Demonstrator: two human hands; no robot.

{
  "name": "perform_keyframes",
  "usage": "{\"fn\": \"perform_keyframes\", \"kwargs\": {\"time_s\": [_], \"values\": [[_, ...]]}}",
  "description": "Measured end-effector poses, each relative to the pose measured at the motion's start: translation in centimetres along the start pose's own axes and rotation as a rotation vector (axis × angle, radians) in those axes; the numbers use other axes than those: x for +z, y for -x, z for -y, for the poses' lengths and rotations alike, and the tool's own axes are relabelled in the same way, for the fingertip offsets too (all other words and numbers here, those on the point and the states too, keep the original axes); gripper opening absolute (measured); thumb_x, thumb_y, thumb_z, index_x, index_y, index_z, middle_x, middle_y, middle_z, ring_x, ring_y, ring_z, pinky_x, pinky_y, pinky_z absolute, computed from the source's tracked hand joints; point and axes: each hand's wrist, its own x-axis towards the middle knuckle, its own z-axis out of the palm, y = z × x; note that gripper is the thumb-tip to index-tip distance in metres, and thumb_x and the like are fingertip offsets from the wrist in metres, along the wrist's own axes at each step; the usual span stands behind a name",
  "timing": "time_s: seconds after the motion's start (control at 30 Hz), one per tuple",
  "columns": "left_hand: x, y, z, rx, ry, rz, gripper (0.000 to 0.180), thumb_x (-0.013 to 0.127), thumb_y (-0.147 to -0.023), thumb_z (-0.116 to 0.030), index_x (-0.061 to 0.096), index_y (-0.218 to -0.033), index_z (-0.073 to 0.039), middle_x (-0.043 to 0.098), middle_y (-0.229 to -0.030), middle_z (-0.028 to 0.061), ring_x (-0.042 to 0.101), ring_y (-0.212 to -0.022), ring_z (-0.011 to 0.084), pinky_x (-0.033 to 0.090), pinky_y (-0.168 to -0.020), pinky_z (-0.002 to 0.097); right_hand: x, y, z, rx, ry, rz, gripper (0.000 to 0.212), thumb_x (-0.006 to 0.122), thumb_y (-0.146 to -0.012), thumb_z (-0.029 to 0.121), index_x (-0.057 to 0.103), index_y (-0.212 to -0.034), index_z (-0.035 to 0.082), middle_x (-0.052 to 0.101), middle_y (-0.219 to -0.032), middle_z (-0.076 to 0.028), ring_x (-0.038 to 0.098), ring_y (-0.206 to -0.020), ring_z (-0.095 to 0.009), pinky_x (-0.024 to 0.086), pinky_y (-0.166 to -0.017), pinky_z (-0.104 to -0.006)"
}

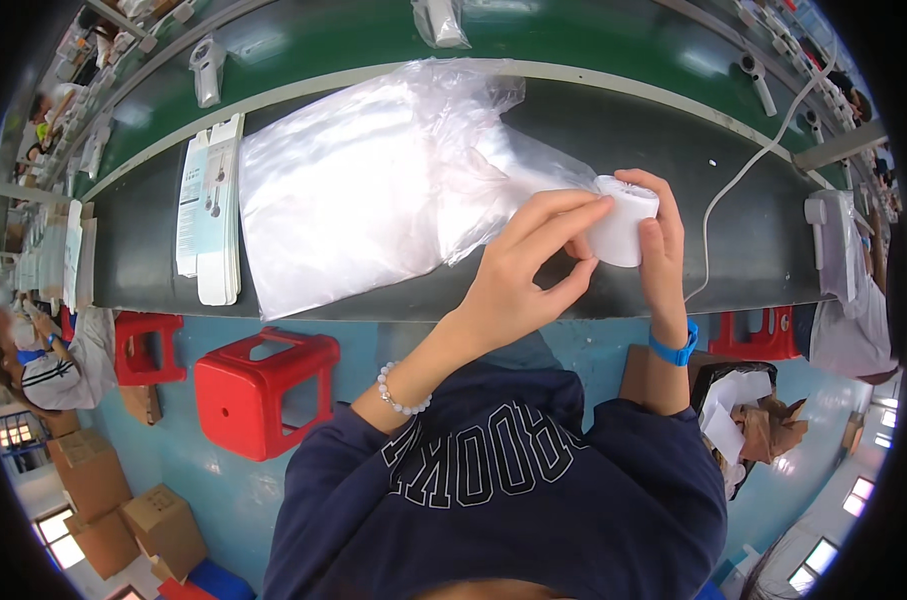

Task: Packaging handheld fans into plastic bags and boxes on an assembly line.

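Observation:
A small white roll [616, 237], which looks like a roll of labels or tape, is held upright above the dark bench, right of centre. My right hand [665, 240], with a blue band at the wrist, wraps round its right side, the index finger over the top. My left hand [521, 268], with a beaded bracelet, touches the roll's left side with fingertips and thumb. Just behind my left hand lies a clear plastic bag [363, 180] of white sheets or pouches, its crumpled mouth towards the roll. The roll's far side is hidden.
Stacked printed flat cartons [218, 215] lie left of the bag. A white cable [738, 180] crosses the bench at right. Bagged handheld devices [208, 72] sit on the green belt behind. Below are a red stool [263, 390] and a waste-filled box [738, 415]. Other people work at both sides.

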Motion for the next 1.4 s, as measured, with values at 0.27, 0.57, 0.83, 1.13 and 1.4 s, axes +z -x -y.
{"fn": "perform_keyframes", "kwargs": {"time_s": [0.27, 0.57, 0.83, 1.13, 1.4], "values": [[-0.1, 0.4, 0.5, -0.074, 0.097, 0.074, 0.055, 0.067, -0.072, 0.012, 0.057, -0.124, 0.001, 0.052, -0.121, 0.0126, 0.062, -0.078, 0.0117, 0.053, -0.072, 0.0249, 1.0, 0.4, 1.5, 0.026, 0.175, -0.099, 0.035, 0.06, -0.088, 0.011, 0.052, -0.121, 0.002, 0.06, -0.107, -0.011, 0.062, -0.088, -0.014, 0.051, -0.071, -0.024], [-0.1, 0.4, 1.0, -0.169, 0.313, 0.011, 0.058, 0.067, -0.073, 0.013, 0.052, -0.128, 0.004, 0.048, -0.127, 0.0132, 0.061, -0.085, 0.0126, 0.052, -0.079, 0.0264, 2.2, 0.2, 2.1, 0.046, 0.31, -0.143, 0.041, 0.065, -0.083, 0.013, 0.055, -0.12, 0.001, 0.06, -0.105, -0.008, 0.06, -0.091, -0.014, 0.047, -0.077, -0.023], [0.3, -0.7, 0.9, -0.037, 0.15, 0.138, 0.057, 0.069, -0.07, 0.01, 0.058, -0.125, -0.002, 0.054, -0.122, 0.0129, 0.061, -0.085, 0.0123, 0.052, -0.076, 0.0264, 0.6, -0.6, 2.0, -0.141, 0.826, 0.031, 0.07, 0.06, -0.081, 0.056, 0.054, -0.13, 0.006, 0.053, -0.11, -0.014, 0.06, -0.092, -0.026, 0.049, -0.077, -0.0335], [-1.1, -3.1, 1.1, -0.066, 0.644, 0.038, 0.053, 0.064, -0.076, 0.009, 0.054, -0.128, 0.0, 0.051, -0.121, 0.0107, 0.058, -0.082, 0.0114, 0.05, -0.074, 0.0245, 2.2, -1.2, -2.5, -0.448, 1.05, 0.0, 0.079, 0.067, -0.083, 0.042, 0.032, -0.142, 0.001, 0.027, -0.146, -0.021, 0.036, -0.131, -0.042, 0.037, -0.102, -0.0496], [-6.4, -3.5, 0.4, -0.02, 0.424, 0.066, 0.049, 0.062, -0.077, 0.005, 0.057, -0.124, -0.004, 0.049, -0.132, 0.0117, 0.059, -0.101, 0.0176, 0.05, -0.078, 0.027, 0.4, -8.3, -6.2, -0.536, 0.489, -0.245, 0.064, 0.07, -0.083, 0.016, 0.039, -0.136, -0.003, 0.045, -0.139, -0.017, 0.044, -0.127, -0.028, 0.035, -0.106, -0.0421]]}}
